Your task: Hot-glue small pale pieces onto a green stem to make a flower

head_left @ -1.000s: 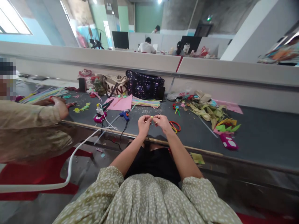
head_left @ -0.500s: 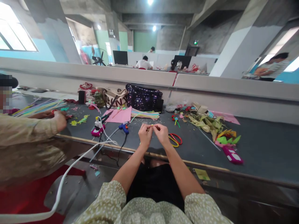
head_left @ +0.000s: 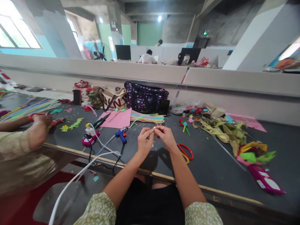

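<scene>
Head view: my left hand and right hand meet fingertip to fingertip above the surface, a little in from its near edge and about midway along it. Both are pinched narrow on a small yellow piece, which sits between my thumbs and forefingers. It is too small to tell what it is.

Compared with half a second ago, the pinch is unchanged. My hands are still raised off the surface, just left of the red and yellow scissors as before. The blue glue gun lies in the same spot to my left, its cord running over the near edge. Beyond it are the pink sheet and the bundle of straws, in front of the dark spotted bag at the far edge.

At the left end a co-worker's hand rests near the edge, as it did earlier.
</scene>
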